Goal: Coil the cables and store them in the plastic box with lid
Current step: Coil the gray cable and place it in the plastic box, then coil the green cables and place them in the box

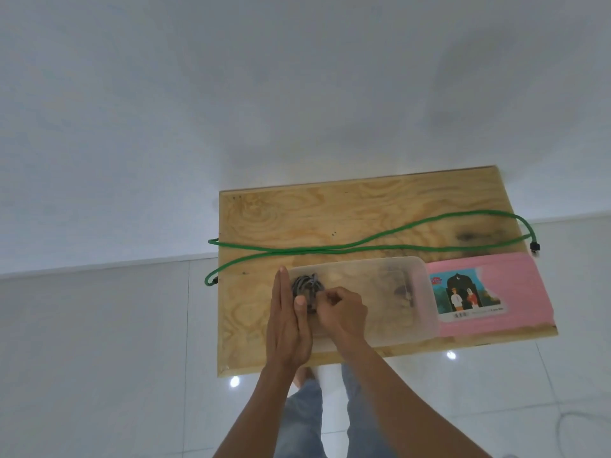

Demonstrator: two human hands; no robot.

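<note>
The right hand (342, 310) covered part of the grey coil (305, 285). Box (420, 292) contents at the far end were just a blur. Lid (515, 285) label text was way too tiny to read.

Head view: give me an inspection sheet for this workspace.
Surface: plywood table, bare wood grain at the far side.
Job's things: clear plastic box holds a grey coiled cable at its left end; pink lid lies right of the box.
Clutter: nothing seen.
Hands: left hand flat, fingers straight, against the box's left end; right hand curled at the coil inside the box.
Cables: green cable uncoiled, looped across the table.
Surroundings: white tiled floor.
</note>
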